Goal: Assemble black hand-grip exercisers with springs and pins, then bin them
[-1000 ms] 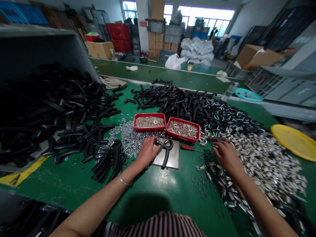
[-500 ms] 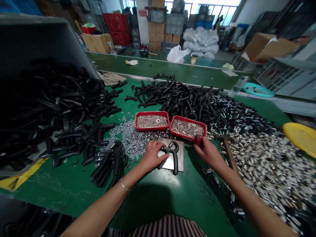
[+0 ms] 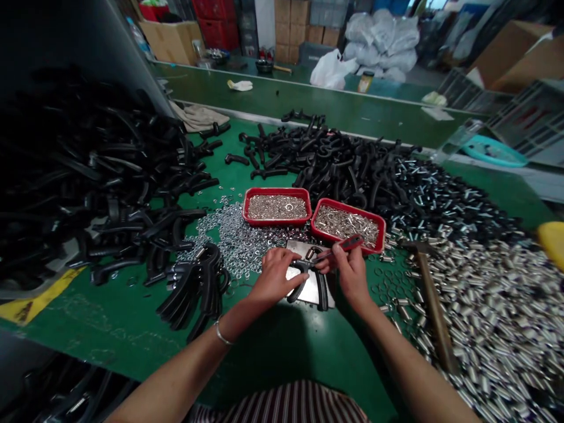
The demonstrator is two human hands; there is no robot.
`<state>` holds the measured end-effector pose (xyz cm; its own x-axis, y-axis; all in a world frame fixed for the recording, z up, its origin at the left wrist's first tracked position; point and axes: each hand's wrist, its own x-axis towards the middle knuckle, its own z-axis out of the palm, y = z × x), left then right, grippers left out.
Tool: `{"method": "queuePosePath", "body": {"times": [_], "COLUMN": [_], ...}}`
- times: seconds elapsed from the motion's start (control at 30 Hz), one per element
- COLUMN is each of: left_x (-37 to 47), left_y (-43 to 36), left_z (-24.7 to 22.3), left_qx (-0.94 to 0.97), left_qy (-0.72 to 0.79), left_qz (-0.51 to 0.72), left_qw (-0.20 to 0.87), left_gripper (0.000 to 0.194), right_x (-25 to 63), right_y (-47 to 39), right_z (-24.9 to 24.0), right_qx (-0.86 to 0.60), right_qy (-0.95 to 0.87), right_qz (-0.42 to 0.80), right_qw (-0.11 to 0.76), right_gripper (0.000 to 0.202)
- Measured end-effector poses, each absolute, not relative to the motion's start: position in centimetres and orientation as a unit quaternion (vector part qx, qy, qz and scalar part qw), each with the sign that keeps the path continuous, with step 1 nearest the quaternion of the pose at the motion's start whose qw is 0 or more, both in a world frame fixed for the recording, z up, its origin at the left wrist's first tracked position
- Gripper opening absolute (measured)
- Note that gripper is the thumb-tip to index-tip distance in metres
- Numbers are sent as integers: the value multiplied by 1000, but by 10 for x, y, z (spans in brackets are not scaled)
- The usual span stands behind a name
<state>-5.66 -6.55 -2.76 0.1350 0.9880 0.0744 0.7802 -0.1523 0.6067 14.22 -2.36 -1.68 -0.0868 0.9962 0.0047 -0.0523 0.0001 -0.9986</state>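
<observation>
My left hand [image 3: 278,273] is closed on a black spring clamp [image 3: 323,289] by its left handle. The clamp lies with its handles toward me on a small metal plate [image 3: 304,294]. A metal spring [image 3: 309,253] shows between its jaws. My right hand [image 3: 351,273] grips a slim red-and-black tool [image 3: 351,241], its thin end at the clamp's pivot area. Fingers and blur hide the tool's tip, so its exact kind is unclear. Beyond the plate stand a left red tray [image 3: 277,222] of tiny metal parts and a right red tray [image 3: 381,230] of small pins.
Metal rings [image 3: 238,241] are strewn left of the plate, beside a stack of clamps [image 3: 194,288]. A hammer [image 3: 434,305] lies on the right by a heap of springs [image 3: 493,317]. Black handle parts [image 3: 352,164] pile up behind the trays, and more fill a tipped bin [image 3: 145,76].
My right hand has come from the right tray's near edge to the clamp, now with the red-and-black tool clearly visible in it. My left hand keeps its hold. The view has tilted down.
</observation>
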Motion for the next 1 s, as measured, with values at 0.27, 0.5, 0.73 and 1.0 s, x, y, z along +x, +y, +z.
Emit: {"method": "queuePosePath", "body": {"times": [0.27, 0.5, 0.73, 1.0], "left_x": [-57, -54, -53, -53], "left_y": [-66, -67, -68, -70], "left_z": [-27, -22, -14, -17], "left_qx": [720, 727, 718, 713], "left_qy": [614, 602, 612, 620], "left_qz": [232, 223, 218, 215], "left_qw": [225, 243, 251, 247], "left_gripper": [42, 55, 46, 51], "right_x": [137, 123, 126, 149], "right_y": [-31, -30, -2, -27], "right_z": [-11, -1, 24, -6], "right_qx": [-509, -546, -411, -465], "right_qy": [-581, -713, -522, -518], "right_qz": [464, 309, 620, 529], "right_qw": [434, 313, 418, 486], "right_gripper": [27, 25, 37, 25]}}
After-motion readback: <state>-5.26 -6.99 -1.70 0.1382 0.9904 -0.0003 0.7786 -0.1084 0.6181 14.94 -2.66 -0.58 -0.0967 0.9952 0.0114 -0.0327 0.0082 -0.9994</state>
